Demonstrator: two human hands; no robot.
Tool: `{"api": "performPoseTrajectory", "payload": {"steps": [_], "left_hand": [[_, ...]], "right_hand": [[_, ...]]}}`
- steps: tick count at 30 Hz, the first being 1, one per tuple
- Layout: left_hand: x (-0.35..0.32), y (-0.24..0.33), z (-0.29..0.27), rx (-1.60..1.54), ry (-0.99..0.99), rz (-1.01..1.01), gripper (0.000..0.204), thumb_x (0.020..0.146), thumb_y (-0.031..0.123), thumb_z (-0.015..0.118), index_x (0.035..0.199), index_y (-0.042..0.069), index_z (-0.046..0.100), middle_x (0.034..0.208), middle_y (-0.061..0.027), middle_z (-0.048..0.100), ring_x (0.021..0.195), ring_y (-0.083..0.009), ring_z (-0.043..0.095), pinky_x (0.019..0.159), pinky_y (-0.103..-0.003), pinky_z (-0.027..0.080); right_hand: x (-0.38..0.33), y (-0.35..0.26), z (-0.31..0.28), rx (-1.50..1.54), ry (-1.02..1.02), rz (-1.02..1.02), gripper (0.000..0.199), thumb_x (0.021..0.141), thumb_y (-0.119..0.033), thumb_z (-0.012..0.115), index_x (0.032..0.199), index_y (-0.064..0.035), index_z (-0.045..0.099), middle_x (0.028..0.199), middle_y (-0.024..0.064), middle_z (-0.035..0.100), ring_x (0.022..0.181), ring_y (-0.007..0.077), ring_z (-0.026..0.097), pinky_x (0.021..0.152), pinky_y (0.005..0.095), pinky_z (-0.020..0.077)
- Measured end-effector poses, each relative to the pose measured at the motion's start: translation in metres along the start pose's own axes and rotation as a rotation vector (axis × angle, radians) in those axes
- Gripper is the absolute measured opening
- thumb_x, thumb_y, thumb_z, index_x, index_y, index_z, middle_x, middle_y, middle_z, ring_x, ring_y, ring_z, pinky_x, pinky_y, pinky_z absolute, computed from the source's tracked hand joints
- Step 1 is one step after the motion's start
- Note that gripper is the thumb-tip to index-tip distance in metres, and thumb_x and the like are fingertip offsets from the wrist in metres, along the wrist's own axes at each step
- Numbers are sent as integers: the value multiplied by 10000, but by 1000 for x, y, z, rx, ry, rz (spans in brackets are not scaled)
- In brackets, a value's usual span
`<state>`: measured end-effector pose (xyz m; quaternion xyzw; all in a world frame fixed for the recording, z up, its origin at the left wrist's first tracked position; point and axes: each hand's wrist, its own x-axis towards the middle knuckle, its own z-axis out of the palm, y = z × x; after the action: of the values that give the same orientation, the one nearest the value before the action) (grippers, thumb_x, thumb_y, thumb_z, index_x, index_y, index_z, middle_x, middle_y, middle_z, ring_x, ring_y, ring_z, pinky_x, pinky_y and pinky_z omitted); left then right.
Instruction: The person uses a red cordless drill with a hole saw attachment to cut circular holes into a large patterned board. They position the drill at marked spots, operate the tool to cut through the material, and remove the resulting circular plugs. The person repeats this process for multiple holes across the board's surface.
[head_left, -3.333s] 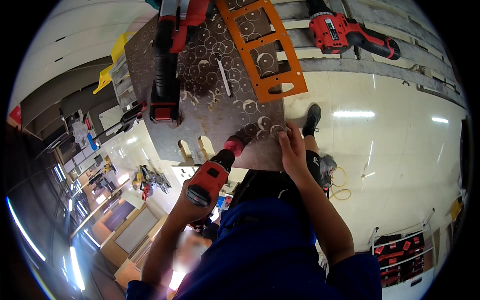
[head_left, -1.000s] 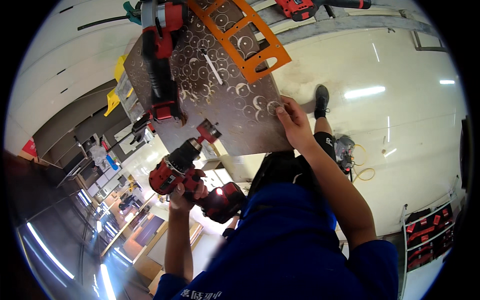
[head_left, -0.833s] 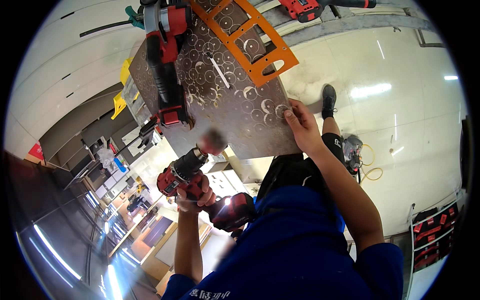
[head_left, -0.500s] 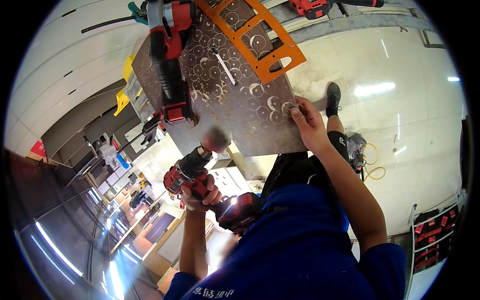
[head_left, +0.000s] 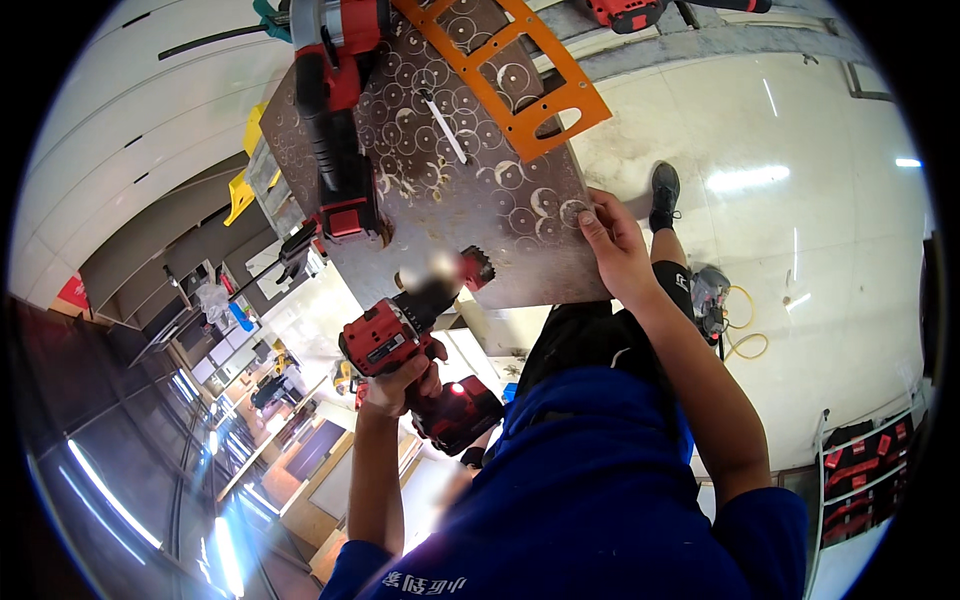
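Observation:
My left hand (head_left: 400,385) is closed round the grip of a red and black cordless drill (head_left: 385,335). A toothed red hole saw (head_left: 480,268) sits at the front of the drill, over the near edge of a brown board (head_left: 540,270); part of the chuck end is blurred. Whether the teeth touch the board I cannot tell. My right hand (head_left: 615,245) grips the board's right edge, thumb on top and other fingers partly hidden. Many ring-shaped cuts mark the board. Lying on it are an orange template with cutouts (head_left: 545,118) and a thin white pen-like stick (head_left: 445,130).
A red and black cordless power tool (head_left: 340,150) lies along the board's left side. Another red tool (head_left: 625,14) is beyond its far right. A grey machine with a yellow cord (head_left: 712,300) stands on the floor at right, and a rack of red-black cases (head_left: 865,470) farther off.
The drill has turned and shifted, its hole saw swinging to the right and slightly up. My right hand stays at the board's edge.

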<state>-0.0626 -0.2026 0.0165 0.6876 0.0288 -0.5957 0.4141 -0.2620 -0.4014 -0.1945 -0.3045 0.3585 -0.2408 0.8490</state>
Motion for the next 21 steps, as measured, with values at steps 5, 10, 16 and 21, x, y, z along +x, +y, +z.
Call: {"api": "performPoseTrajectory", "payload": {"steps": [5, 10, 16, 21], "left_hand": [[10, -8, 7, -64, 21, -37, 475, 869, 206, 680, 1278, 55, 490, 989, -146, 615, 498, -128, 484, 486, -320, 460], [16, -13, 8, -183, 78, -107, 488, 851, 180, 651, 1293, 62, 481, 1010, -147, 601, 505, -132, 460, 522, -341, 456], [14, -15, -2, -228, 119, -164, 463, 855, 195, 645, 1278, 66, 507, 995, -138, 608, 504, -131, 452, 508, -338, 445], [15, -13, 12, -160, 148, -122, 466, 858, 181, 643, 1285, 58, 502, 981, -158, 599, 512, -133, 470, 516, -335, 458]], "right_hand": [[0, 3, -1, -11, 3, 7, 310, 1014, -154, 540, 1286, -11, 504, 968, 14, 617, 891, 69, 531, 812, 225, 430], [-2, 0, 1, -11, 29, 21, 318, 1009, -145, 548, 1290, -4, 498, 979, 21, 621, 888, 66, 537, 802, 216, 440], [-1, -5, 2, 38, 5, 2, 309, 1003, -121, 556, 1284, -1, 507, 990, 20, 629, 890, 58, 551, 796, 206, 442], [-1, -4, 0, 41, 15, 21, 312, 995, -123, 568, 1279, -7, 513, 960, 27, 633, 852, 63, 557, 768, 210, 448]]}}
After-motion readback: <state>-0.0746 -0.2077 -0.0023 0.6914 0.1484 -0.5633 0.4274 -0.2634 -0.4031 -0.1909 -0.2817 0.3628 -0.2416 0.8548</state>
